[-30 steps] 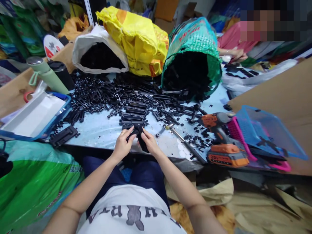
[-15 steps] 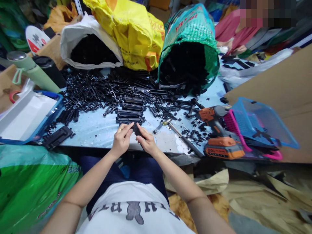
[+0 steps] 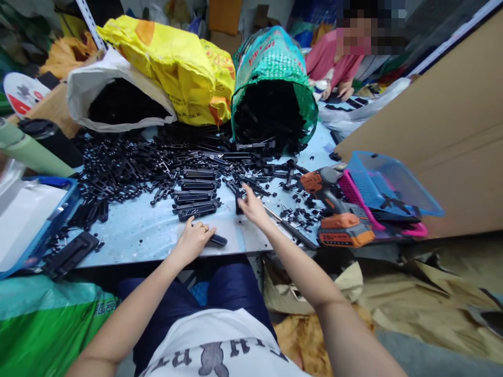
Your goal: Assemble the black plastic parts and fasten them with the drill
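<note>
My left hand (image 3: 194,241) is low over the front of the table, its fingers curled on a narrow black plastic part (image 3: 218,240) whose end sticks out to the right. To its right, my right hand (image 3: 254,210) has thumb and fingers at a small dark part (image 3: 238,203), which they partly cover. A hammer (image 3: 293,229) lies beside the right hand, its head hidden behind that hand. Just beyond the left hand, several long black plastic assemblies (image 3: 197,196) lie in a stacked row.
A heap of black parts (image 3: 118,167) spreads behind. Open sacks (image 3: 275,57) stand at the back. An orange cordless drill (image 3: 341,228), small screws and a blue basket (image 3: 396,183) lie right. Blue tray (image 3: 66,183) is left. A co-worker (image 3: 334,63) sits beyond.
My hands, together on a black part before, have moved apart. The left lowered with the part to the table; the right went right and forward. The view has shifted.
</note>
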A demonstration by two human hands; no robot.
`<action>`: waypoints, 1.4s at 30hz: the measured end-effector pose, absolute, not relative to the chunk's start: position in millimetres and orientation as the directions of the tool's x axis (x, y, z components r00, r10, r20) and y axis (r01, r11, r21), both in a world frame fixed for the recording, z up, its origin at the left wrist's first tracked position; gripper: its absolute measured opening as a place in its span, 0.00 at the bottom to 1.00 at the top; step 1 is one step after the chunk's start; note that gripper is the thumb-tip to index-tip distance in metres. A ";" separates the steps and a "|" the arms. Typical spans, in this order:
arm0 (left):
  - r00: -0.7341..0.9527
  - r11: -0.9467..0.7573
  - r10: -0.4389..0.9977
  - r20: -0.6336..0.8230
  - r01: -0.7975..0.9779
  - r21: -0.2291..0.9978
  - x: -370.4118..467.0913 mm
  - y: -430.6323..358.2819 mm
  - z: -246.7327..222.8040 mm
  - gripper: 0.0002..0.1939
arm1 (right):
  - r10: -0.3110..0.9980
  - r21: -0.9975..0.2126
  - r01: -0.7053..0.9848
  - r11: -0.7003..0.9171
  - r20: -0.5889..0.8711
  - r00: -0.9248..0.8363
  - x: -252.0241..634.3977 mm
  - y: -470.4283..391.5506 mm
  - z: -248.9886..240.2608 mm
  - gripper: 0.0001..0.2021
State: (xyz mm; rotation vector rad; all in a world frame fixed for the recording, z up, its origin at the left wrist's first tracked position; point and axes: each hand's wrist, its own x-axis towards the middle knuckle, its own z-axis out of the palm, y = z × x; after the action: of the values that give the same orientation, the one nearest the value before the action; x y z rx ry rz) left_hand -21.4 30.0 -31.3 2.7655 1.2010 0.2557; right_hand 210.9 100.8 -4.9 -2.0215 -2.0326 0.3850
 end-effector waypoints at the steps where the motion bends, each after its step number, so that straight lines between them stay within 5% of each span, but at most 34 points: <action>1: 0.647 -0.654 0.756 0.102 0.740 0.154 -20.7 30.5 -30.4 0.17 | 0.995 -0.390 0.920 0.035 0.103 0.006 217.5 115.2 -0.3 0.27; 4: 0.583 -0.590 0.807 0.092 0.798 0.124 -16.9 26.7 -27.4 0.17 | 0.937 -0.233 0.971 -0.056 0.323 0.131 250.2 171.3 12.3 0.23; 8: 0.531 -0.534 0.845 0.064 0.842 0.076 -13.0 20.3 -22.9 0.18 | 0.985 0.008 0.985 -0.174 0.001 0.174 302.1 235.9 14.3 0.16; 12: 0.486 -0.489 0.872 0.052 0.868 0.084 -17.4 18.5 -21.8 0.18 | 0.994 -0.001 0.996 -0.087 -0.073 0.087 324.5 249.9 13.9 0.16; 18: 0.503 -0.501 0.863 0.045 0.843 0.197 -14.2 23.3 -33.2 0.20 | 0.939 -0.019 0.964 0.264 0.234 -0.252 295.2 205.8 21.7 0.20; 24: 0.544 -0.544 0.836 0.067 0.809 0.222 -2.1 28.9 -45.4 0.19 | 0.923 -0.061 0.939 0.338 0.215 -0.318 265.6 135.2 -18.8 0.22; 30: 0.552 -0.552 0.831 0.071 0.799 0.239 -7.4 29.3 -44.9 0.18 | 0.629 -0.113 0.619 0.778 0.113 -0.769 260.5 95.9 -33.5 0.27; 37: 0.531 -0.535 0.843 0.082 0.816 0.217 -7.3 30.5 -41.5 0.17 | 0.624 0.004 0.624 0.781 0.027 -0.781 267.5 83.7 -18.8 0.21; 42: 0.519 -0.519 0.853 0.055 0.831 0.201 -10.4 33.9 -38.9 0.17 | 0.718 0.029 0.726 0.687 -0.184 -0.671 236.3 55.0 8.7 0.22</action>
State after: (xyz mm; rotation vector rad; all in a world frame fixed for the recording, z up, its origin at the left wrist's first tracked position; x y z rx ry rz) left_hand -10.4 33.9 -38.9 2.6055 1.4548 0.2203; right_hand 236.3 55.0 8.7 -1.3183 -3.0499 0.0779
